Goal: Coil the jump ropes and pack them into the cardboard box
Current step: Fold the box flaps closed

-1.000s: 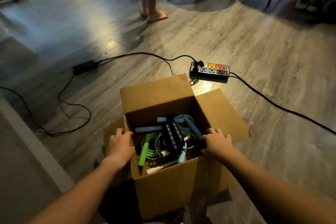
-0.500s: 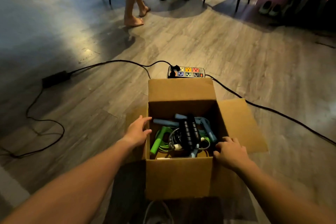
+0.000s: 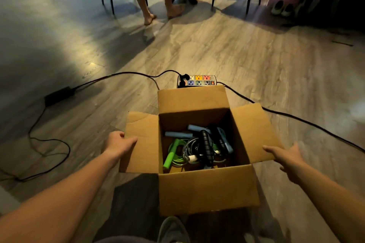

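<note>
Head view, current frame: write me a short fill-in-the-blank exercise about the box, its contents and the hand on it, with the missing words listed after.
1. The jump ropes lie ____ the cardboard box.
2. The left hand grips the flap on the box's ____ side.
3. The rope handle nearest the box's left wall is ____ in colour.

Missing words: inside; left; green.
</note>
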